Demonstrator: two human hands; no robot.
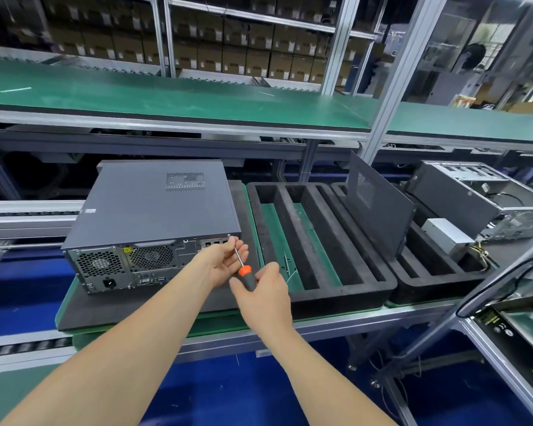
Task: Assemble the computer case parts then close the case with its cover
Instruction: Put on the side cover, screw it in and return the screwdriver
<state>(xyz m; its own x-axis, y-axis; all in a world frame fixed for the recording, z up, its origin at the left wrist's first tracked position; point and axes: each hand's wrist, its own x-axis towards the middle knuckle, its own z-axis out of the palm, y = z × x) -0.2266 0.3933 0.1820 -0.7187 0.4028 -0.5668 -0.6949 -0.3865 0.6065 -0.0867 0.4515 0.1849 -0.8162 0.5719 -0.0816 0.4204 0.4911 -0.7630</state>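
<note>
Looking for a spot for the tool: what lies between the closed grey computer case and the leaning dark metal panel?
A black slotted foam tray fills that stretch, seen in the head view.

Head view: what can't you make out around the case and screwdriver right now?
All in the head view.
Screw at the screwdriver tip: too small to tell if seated.
Case interior: hidden by the cover.
Left hand: pinching the shaft or just steadying it, unclear.
Right hand grip: fingertips hidden behind the hand itself.
Bits in the tray: too small to identify.
Second case: cut off by the right edge.
</note>
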